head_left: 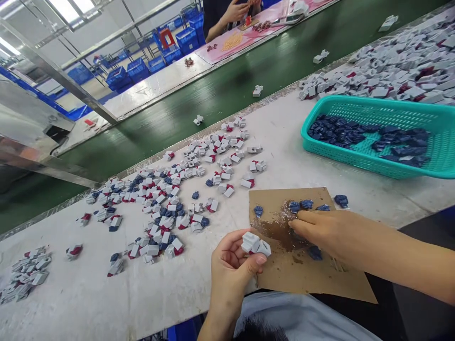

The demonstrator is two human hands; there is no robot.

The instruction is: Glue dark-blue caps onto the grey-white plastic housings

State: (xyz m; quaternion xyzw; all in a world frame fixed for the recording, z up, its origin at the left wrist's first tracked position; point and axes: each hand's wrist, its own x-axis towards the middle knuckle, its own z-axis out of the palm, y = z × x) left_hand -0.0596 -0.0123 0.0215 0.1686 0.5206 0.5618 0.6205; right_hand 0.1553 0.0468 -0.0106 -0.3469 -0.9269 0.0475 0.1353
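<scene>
My left hand (pixel 231 270) pinches a light grey plastic part (pixel 255 244) with a trace of dark red on its underside, held up beside the cardboard's left edge. My right hand (pixel 322 232) reaches down over the brown cardboard sheet (pixel 284 277). Its fingers are drawn together at a wet, glossy patch (pixel 280 232); whatever they grip is hidden. Small dark blue pieces surround it: one blue piece (pixel 258 211) at the upper left, several along the top edge, another blue piece (pixel 315 253) just below the hand.
A green basket (pixel 355 158) of dark blue pieces stands at the right, before a heap of grey parts (pixel 401 66). Assembled grey, red and blue parts (pixel 159 203) spread across the left. Beyond runs a green conveyor belt (pixel 227 106); across it, a person's hands (pixel 236 10) work.
</scene>
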